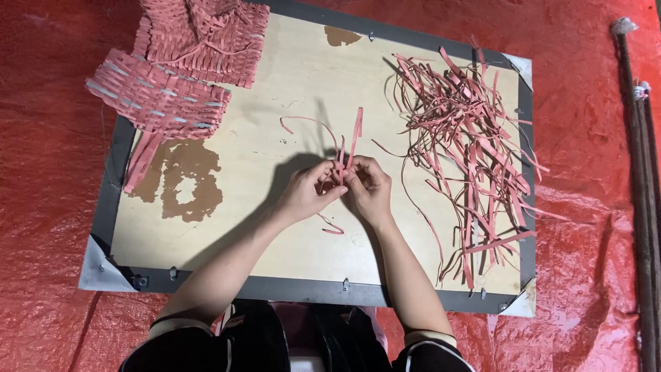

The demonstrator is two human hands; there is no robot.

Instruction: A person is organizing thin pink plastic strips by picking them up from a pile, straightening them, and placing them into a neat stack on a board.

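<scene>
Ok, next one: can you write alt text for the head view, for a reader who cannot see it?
Seen from above, a person's left hand and right hand meet over a pale wooden board, pinching a few thin pink strips between the fingers. A loose pile of pink strips lies at the board's right, woven pink mats at its top left, all on a red sheet.

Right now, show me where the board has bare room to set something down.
Bare wood lies along the near edge of the board, between the brown worn patch and the left hand, and in the upper middle. The loose strip pile crowds the right; woven pieces fill the far left corner.
</scene>
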